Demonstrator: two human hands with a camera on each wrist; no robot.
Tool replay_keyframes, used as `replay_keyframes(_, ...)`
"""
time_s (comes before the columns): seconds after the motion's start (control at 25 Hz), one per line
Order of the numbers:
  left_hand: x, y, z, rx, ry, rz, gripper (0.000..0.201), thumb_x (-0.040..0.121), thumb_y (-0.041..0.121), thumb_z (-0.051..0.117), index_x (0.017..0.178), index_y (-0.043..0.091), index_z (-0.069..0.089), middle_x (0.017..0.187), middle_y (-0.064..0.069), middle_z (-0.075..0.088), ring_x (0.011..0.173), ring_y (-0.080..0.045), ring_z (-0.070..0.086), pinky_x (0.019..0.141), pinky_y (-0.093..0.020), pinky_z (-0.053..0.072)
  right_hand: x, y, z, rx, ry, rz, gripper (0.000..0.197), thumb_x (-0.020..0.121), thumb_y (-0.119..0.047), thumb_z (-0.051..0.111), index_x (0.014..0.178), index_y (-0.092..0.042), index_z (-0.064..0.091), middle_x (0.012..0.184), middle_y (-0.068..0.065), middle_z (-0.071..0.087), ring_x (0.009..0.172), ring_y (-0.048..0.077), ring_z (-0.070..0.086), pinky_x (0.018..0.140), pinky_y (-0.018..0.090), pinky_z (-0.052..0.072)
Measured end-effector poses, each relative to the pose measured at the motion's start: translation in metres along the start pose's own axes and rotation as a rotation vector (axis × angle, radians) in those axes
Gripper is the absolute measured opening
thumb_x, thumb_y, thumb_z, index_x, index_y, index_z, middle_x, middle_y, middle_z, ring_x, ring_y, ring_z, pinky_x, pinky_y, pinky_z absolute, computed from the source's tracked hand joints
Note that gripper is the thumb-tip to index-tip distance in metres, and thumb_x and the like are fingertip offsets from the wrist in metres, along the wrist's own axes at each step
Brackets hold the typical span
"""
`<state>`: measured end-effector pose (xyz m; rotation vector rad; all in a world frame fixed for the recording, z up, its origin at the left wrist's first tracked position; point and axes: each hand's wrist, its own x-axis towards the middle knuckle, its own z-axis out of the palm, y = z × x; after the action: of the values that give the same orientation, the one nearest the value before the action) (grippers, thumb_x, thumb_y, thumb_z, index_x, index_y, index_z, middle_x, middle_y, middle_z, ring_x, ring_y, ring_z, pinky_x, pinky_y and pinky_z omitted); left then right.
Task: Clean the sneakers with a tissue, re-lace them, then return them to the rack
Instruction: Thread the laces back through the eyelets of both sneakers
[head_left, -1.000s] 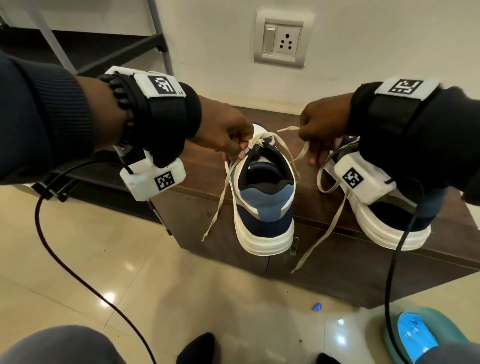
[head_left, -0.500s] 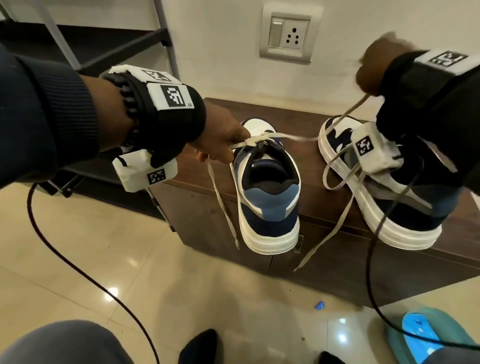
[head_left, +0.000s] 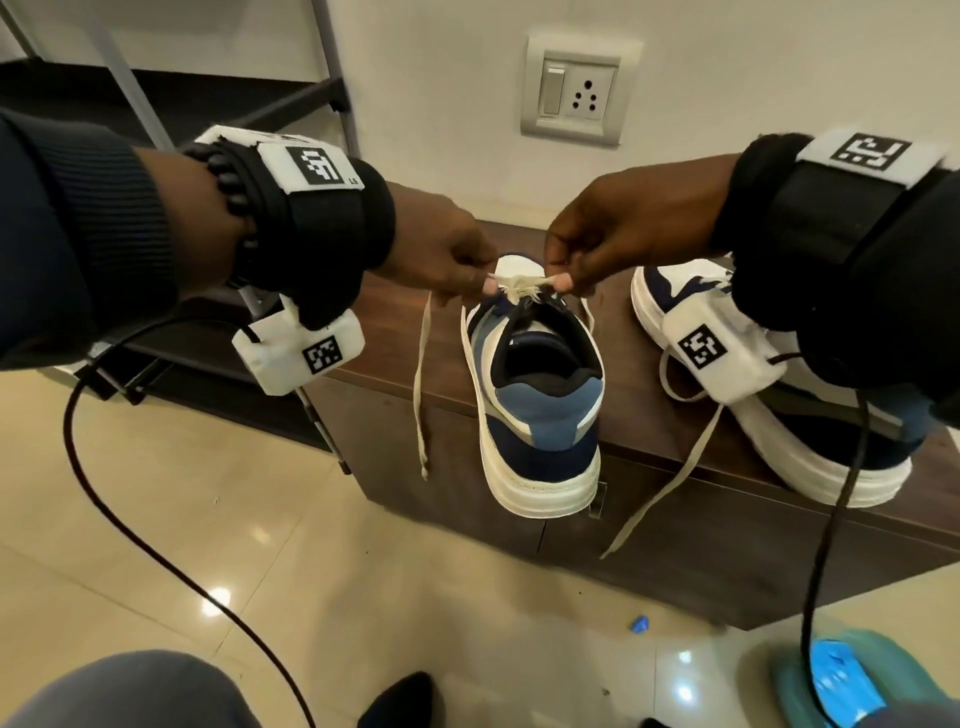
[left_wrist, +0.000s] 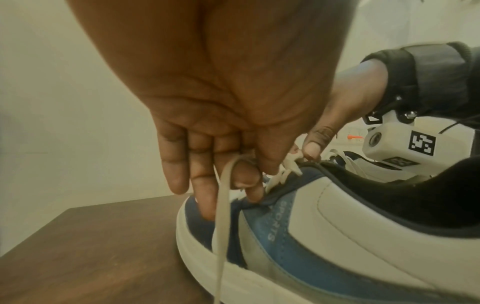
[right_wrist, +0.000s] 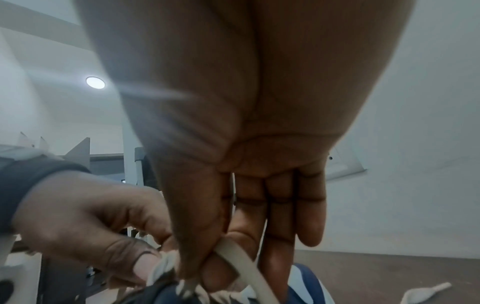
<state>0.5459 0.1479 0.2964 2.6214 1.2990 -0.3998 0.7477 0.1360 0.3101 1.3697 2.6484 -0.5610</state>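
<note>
both hands meet over the near sneaker (head_left: 540, 405), which stands toe to the wall with its heel just over the front edge of the low wooden cabinet (head_left: 395, 332). the left hand (head_left: 441, 254) has its grip closed, thumb and forefinger pinching the lace (head_left: 519, 286) at the crossing by the tongue. the right hand (head_left: 613, 228) pinches the same crossing from the other side, its remaining fingers straight.

one worry is the heel: a firm tug toward the front edge could drag the shoe off onto the floor. the knot looks only half drawn, so if either pinch slackens it will likely loosen. the free end (head_left: 421, 384) dangles past the front edge and could catch on the wrist cable.

the second sneaker (head_left: 810, 467), toward the right end of the cabinet, is mostly covered by the right wrist unit, so its lacing can't be judged. the eyelets under the fingers are hidden. a pale twisted scrap (right_wrist: 426, 293) on the cabinet top may be the tissue, but it's blurred. only part of the rack (head_left: 171, 98) shows, at the left.
</note>
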Motion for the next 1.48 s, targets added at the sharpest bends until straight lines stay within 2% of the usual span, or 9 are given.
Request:
replay_keyframes(0.2,-0.003,0.002,-0.010,-0.122,0.214,0.094,0.022,0.098,0.035,0.045,0.089,0.022,0.060,0.069,0.009,0.061,0.066,-0.001,0.056,0.067,-0.017,0.040,-0.009,0.005,-0.017,0.043,0.139,0.028,0.010,0.089,-0.029,0.061,0.087,-0.021,0.066,0.080,0.000,0.069,0.075,0.010,0.056,0.077,0.025,0.041)
replay_keyframes(0.36,-0.004,0.004,-0.006,0.043,0.039,0.049,0.024,0.098,0.033,0.044,0.085,0.021,0.061,0.069,0.005,0.061,0.065,-0.007,0.054,0.066,-0.019,0.040,-0.014,0.010,-0.013,0.025,-0.039,0.097,0.008,0.085,-0.029,0.065,0.081,-0.024,0.068,0.074,-0.005,0.067,0.071,0.004,0.056,0.073,0.022,0.041)
replay_keyframes(0.56,-0.005,0.010,-0.004,0.202,-0.085,0.005,0.022,0.097,0.037,0.045,0.092,0.019,0.057,0.070,0.005,0.063,0.066,-0.010,0.058,0.066,-0.023,0.041,-0.006,0.006,-0.003,-0.007,0.023,0.093,0.010,0.083,-0.031,0.068,0.079,-0.021,0.067,0.057,-0.012,0.056,0.052,-0.003,0.047,0.052,0.006,0.037)
replay_keyframes(0.68,0.001,0.022,-0.006,0.325,-0.041,-0.002,0.012,0.095,0.031,0.050,0.099,0.019,0.050,0.072,0.005,0.057,0.065,-0.011,0.051,0.064,-0.025,0.039,0.000,0.002,0.002,-0.049,0.006,0.101,0.009,0.085,-0.030,0.066,0.085,-0.021,0.066,0.069,-0.006,0.060,0.061,0.005,0.048,0.059,0.017,0.039)
replay_keyframes(0.8,0.007,0.031,-0.004,0.266,0.075,-0.019,0.015,0.093,0.027,0.049,0.100,0.015,0.053,0.075,-0.001,0.060,0.068,-0.018,0.051,0.062,-0.028,0.037,0.002,0.001,0.014,-0.101,0.117,0.106,0.007,0.087,-0.029,0.063,0.086,-0.023,0.064,0.064,-0.009,0.054,0.059,0.005,0.046,0.058,0.018,0.034)
replay_keyframes(1.0,0.006,0.029,-0.006,0.005,0.201,-0.009,0.018,0.091,0.029,0.054,0.101,0.015,0.057,0.073,0.008,0.052,0.067,-0.010,0.048,0.065,-0.028,0.035,0.002,0.009,0.015,0.055,0.274,0.102,0.013,0.088,-0.029,0.062,0.092,-0.017,0.066,0.068,-0.007,0.058,0.062,0.006,0.051,0.060,0.019,0.038)
replay_keyframes(1.12,0.003,0.023,-0.016,-0.167,0.304,-0.015,0.021,0.088,0.031,0.064,0.103,0.017,0.058,0.072,0.012,0.057,0.066,0.000,0.053,0.065,-0.023,0.041,-0.006,0.014,0.007,0.245,0.252,0.103,0.018,0.091,-0.026,0.058,0.096,-0.011,0.067,0.083,0.002,0.066,0.077,0.012,0.057,0.075,0.027,0.047)
replay_keyframes(1.32,-0.002,0.015,-0.026,-0.361,0.371,-0.008,0.030,0.083,0.023,0.071,0.108,0.015,0.056,0.071,0.009,0.050,0.077,-0.017,0.066,0.080,-0.035,0.053,-0.021,0.017,-0.002,0.838,0.307,0.001,0.019,0.095,-0.010,0.044,0.090,-0.004,0.060,0.094,0.016,0.068,0.092,0.026,0.067,0.085,0.035,0.051)
replay_keyframes(1.48,-0.004,0.016,-0.030,-0.481,0.381,0.018,0.018,0.086,0.018,0.066,0.103,0.016,0.059,0.075,0.004,0.055,0.074,-0.004,0.069,0.074,-0.016,0.056,-0.019,0.016,0.000,1.024,0.295,-0.042,0.018,0.097,-0.012,0.043,0.085,-0.012,0.057,0.095,0.012,0.069,0.098,0.028,0.068,0.091,0.040,0.049)
